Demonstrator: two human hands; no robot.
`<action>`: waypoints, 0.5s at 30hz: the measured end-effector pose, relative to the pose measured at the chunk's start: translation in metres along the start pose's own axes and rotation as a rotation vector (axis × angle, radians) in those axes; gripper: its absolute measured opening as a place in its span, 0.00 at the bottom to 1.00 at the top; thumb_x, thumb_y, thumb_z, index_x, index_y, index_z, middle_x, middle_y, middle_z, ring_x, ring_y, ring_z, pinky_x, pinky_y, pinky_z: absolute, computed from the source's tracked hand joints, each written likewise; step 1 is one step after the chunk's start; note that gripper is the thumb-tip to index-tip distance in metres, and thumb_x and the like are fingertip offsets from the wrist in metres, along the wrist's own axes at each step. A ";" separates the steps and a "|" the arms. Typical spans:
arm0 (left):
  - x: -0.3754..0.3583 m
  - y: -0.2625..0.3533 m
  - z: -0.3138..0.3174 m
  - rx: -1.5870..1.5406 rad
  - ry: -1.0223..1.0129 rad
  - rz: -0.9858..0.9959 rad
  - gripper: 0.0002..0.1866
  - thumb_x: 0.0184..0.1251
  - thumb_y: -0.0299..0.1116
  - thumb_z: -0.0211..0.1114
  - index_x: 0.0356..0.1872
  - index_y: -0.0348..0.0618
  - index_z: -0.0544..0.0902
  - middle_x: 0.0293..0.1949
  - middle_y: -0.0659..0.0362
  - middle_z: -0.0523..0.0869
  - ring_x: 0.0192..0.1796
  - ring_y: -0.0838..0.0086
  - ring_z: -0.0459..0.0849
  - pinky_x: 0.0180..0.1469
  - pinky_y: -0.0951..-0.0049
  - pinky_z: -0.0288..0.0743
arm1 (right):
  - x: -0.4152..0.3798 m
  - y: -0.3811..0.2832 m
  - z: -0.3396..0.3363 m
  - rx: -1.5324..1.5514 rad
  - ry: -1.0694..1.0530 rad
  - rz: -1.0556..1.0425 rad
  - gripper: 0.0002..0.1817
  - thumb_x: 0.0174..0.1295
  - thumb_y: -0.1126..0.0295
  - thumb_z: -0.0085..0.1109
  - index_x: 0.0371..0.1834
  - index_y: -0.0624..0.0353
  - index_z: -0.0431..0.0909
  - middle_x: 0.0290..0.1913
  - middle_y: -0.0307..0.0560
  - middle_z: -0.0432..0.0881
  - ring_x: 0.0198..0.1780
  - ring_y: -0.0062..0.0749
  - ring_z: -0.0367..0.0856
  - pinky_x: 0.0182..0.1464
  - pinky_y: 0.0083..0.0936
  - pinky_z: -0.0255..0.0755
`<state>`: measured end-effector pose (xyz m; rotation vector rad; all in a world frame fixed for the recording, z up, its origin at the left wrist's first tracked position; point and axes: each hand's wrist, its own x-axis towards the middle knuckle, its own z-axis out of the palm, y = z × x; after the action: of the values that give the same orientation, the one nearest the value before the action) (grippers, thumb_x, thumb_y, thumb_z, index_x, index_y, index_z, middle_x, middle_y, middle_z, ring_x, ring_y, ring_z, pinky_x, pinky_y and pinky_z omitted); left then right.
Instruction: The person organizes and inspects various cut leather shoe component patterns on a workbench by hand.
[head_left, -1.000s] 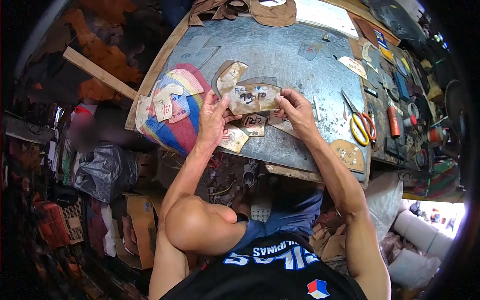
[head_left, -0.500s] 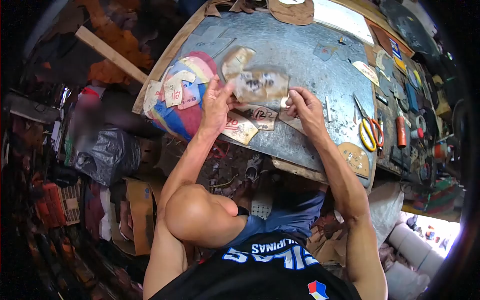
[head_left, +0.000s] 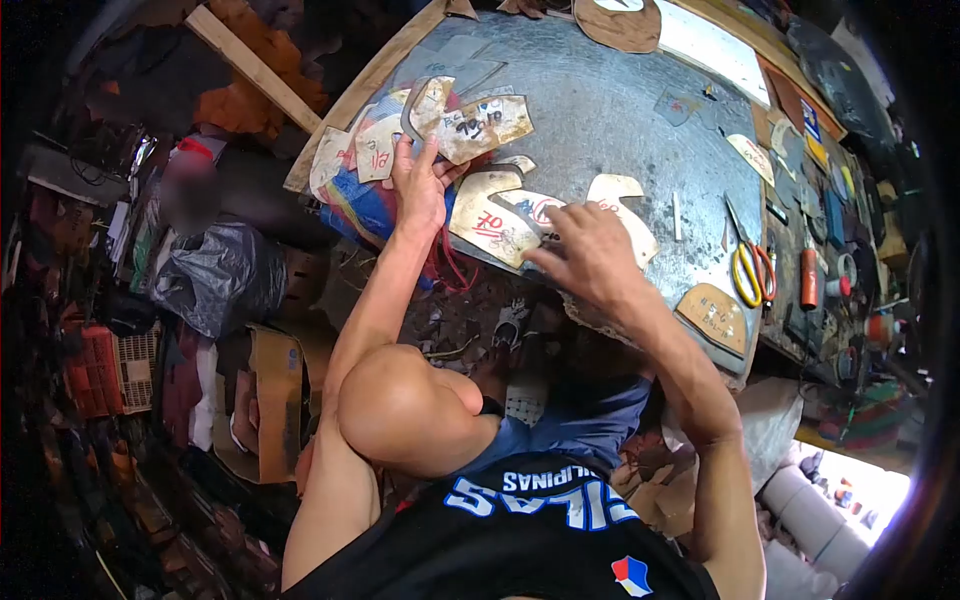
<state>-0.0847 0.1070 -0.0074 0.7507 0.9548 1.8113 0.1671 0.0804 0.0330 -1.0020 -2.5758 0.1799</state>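
Observation:
My left hand [head_left: 418, 195] pinches the lower edge of a worn card pattern piece [head_left: 485, 130], notched in outline, with black handwritten marks, holding it up at the table's left side. My right hand [head_left: 598, 255] is over the front of the table, thumb apart from its fingers, fingertips right at a pattern piece with a red circled mark [head_left: 540, 208] that it partly covers. Left of that lies a pattern piece marked 70 in red [head_left: 490, 222]. Another cream piece [head_left: 620, 190] shows just beyond my right fingers. Near my left fingers lies a piece with red writing [head_left: 376, 150].
The metal-topped table [head_left: 590, 110] has a wooden edge. Scissors with yellow and orange handles [head_left: 745, 270] lie on the right, near a brown pattern piece [head_left: 712, 318]. A striped bag [head_left: 358, 205] hangs at the left corner. Tools crowd the right-hand bench, including a red cylinder [head_left: 808, 278].
My right hand has left the held pattern piece and moved down over the pieces lying on the table. My left hand still holds its piece, now turned and shifted left. The view has shifted slightly.

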 end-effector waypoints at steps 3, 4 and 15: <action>0.004 -0.006 -0.008 0.015 0.014 -0.002 0.21 0.72 0.31 0.55 0.64 0.48 0.63 0.53 0.53 0.80 0.45 0.65 0.86 0.42 0.65 0.85 | 0.000 -0.031 0.020 -0.025 -0.050 0.029 0.36 0.54 0.45 0.64 0.55 0.65 0.70 0.45 0.54 0.78 0.50 0.45 0.75 0.51 0.40 0.66; 0.004 -0.006 -0.008 0.012 0.015 0.004 0.21 0.72 0.31 0.55 0.64 0.48 0.63 0.53 0.53 0.80 0.45 0.65 0.86 0.42 0.65 0.85 | 0.000 -0.037 0.027 -0.047 0.006 0.032 0.38 0.53 0.45 0.65 0.56 0.65 0.70 0.46 0.54 0.78 0.50 0.45 0.74 0.51 0.39 0.65; 0.006 -0.014 -0.014 0.000 0.009 0.038 0.19 0.73 0.31 0.55 0.62 0.46 0.65 0.52 0.54 0.81 0.45 0.67 0.86 0.44 0.66 0.84 | 0.008 -0.057 0.033 0.035 0.067 0.210 0.34 0.52 0.52 0.67 0.56 0.65 0.70 0.45 0.54 0.76 0.49 0.46 0.73 0.48 0.40 0.63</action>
<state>-0.0920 0.1125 -0.0260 0.7654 0.9525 1.8489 0.1132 0.0442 0.0191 -1.2435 -2.3961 0.2417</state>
